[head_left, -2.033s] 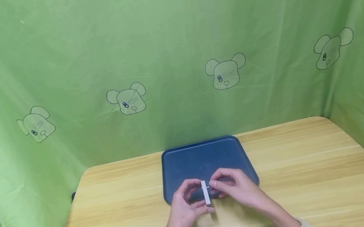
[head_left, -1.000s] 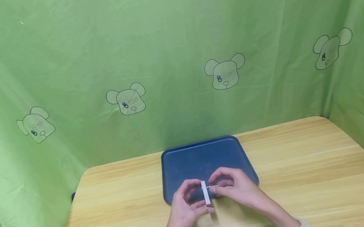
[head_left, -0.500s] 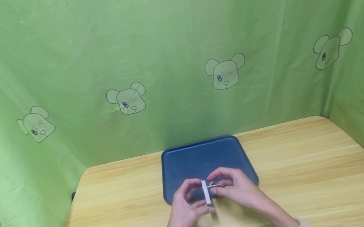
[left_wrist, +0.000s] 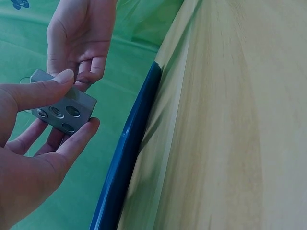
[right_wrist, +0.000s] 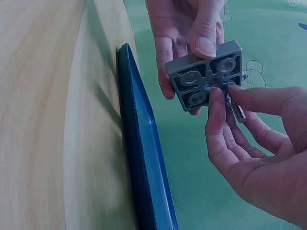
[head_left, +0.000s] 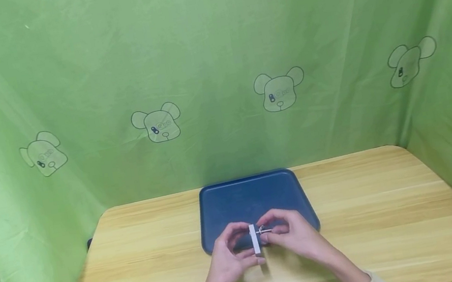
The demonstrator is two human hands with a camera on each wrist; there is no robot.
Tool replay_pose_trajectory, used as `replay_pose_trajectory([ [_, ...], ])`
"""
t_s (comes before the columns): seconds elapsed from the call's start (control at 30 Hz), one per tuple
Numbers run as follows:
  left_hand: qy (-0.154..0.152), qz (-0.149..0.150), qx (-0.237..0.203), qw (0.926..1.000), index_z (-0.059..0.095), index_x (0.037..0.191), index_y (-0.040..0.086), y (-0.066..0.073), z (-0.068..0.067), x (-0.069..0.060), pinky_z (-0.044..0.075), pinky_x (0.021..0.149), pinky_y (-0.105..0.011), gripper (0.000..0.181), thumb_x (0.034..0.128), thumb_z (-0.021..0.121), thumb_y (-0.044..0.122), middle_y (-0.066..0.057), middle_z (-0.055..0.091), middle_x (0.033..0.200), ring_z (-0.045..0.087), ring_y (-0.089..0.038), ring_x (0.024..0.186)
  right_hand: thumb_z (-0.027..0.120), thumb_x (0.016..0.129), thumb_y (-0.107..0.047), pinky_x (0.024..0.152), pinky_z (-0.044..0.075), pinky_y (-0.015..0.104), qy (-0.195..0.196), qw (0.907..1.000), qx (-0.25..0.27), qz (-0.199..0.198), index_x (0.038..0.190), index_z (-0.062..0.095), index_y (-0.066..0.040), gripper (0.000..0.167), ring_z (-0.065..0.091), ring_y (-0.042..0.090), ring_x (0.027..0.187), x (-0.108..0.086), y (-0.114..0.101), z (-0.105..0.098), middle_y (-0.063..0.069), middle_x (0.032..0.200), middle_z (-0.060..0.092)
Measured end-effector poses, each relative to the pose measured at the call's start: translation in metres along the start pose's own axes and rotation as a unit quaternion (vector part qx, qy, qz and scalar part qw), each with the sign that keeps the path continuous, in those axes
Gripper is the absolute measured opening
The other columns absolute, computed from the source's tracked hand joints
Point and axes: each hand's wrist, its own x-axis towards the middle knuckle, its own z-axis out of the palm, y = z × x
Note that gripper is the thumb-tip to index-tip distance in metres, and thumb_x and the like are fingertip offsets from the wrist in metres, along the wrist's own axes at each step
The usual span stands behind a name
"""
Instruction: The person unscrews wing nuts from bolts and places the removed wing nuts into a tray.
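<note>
Above the front of the blue tray [head_left: 253, 196], my left hand [head_left: 227, 255] grips a grey square block [head_left: 255, 241] by its edges and holds it upright. The left wrist view shows its flat face with several round holes, a bolt head [left_wrist: 42, 113] in one corner hole. On the ribbed side, the threaded bolt [right_wrist: 238, 113] sticks out toward my right hand [head_left: 298, 236]. Thumb and forefinger of that hand pinch a small metal nut [head_left: 261, 230] on the bolt, close to the block. My fingertips hide most of the nut, so its exact shape is unclear.
The tray lies on a wood-grain table [head_left: 377, 215] near its back edge. Green curtains [head_left: 213, 63] printed with bear heads enclose the back and both sides. A small dark object [head_left: 89, 243] shows at the table's left edge.
My right fingers have shifted on the nut, which seems turned, and the bolt's shank now shows between them where they covered it two seconds ago. My left hand and the block stay about still.
</note>
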Motion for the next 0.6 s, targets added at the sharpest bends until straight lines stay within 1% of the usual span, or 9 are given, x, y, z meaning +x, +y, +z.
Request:
replay_pose_trajectory([
  [0.07, -0.002, 0.002, -0.002, 1.0, 0.056, 0.126, -0.003, 0.0002, -0.0001, -0.0001, 0.062, 0.095, -0.044, 0.07, 0.0645, 0.081, -0.024, -0.026, 0.059, 0.131, 0.056, -0.046, 0.127, 0.078, 0.09, -0.01, 0.079, 0.064, 0.027, -0.004, 1.0, 0.005, -0.005, 0.112, 0.069, -0.001, 0.025, 0.076, 0.028, 0.091, -0.0001, 0.0008, 0.0001, 0.016, 0.107, 0.073],
  [0.23, -0.006, 0.004, -0.007, 0.9999, 0.056, 0.126, -0.004, 0.0008, -0.0003, -0.0002, 0.062, 0.095, -0.044, 0.07, 0.0643, 0.08, -0.025, -0.033, 0.055, 0.133, 0.054, -0.05, 0.127, 0.074, 0.094, -0.014, 0.085, 0.066, 0.04, -0.004, 0.9997, 0.021, -0.013, 0.11, 0.068, 0.003, 0.024, 0.073, 0.038, 0.1, 0.0003, 0.0032, 0.0007, 0.021, 0.11, 0.07],
  [0.3, -0.007, 0.005, -0.006, 0.9999, 0.056, 0.126, -0.003, 0.001, -0.0002, 0.0, 0.062, 0.095, -0.044, 0.07, 0.0643, 0.08, -0.024, -0.035, 0.053, 0.133, 0.054, -0.05, 0.127, 0.072, 0.096, -0.016, 0.083, 0.066, 0.043, -0.001, 0.9996, 0.025, -0.012, 0.109, 0.068, 0.004, 0.024, 0.072, 0.038, 0.1, 0.0006, 0.0031, 0.0008, 0.022, 0.112, 0.069],
  [0.47, -0.005, 0.004, -0.004, 1.0, 0.056, 0.126, -0.003, 0.0007, 0.0001, 0.0005, 0.062, 0.095, -0.044, 0.069, 0.0644, 0.081, -0.024, -0.036, 0.053, 0.133, 0.053, -0.051, 0.127, 0.066, 0.101, -0.02, 0.076, 0.067, 0.037, 0.005, 0.9997, 0.019, -0.012, 0.109, 0.069, 0.004, 0.025, 0.073, 0.037, 0.095, 0.001, 0.0013, -0.0001, 0.023, 0.108, 0.071],
  [0.6, -0.002, 0.001, -0.007, 1.0, 0.057, 0.125, -0.002, 0.0003, 0.0003, 0.0008, 0.062, 0.095, -0.044, 0.069, 0.0643, 0.081, -0.023, -0.034, 0.054, 0.133, 0.051, -0.053, 0.128, 0.068, 0.099, -0.018, 0.076, 0.067, 0.035, 0.009, 0.9998, 0.016, -0.011, 0.106, 0.07, 0.002, 0.021, 0.072, 0.036, 0.096, 0.001, 0.0001, -0.0005, 0.022, 0.107, 0.071],
])
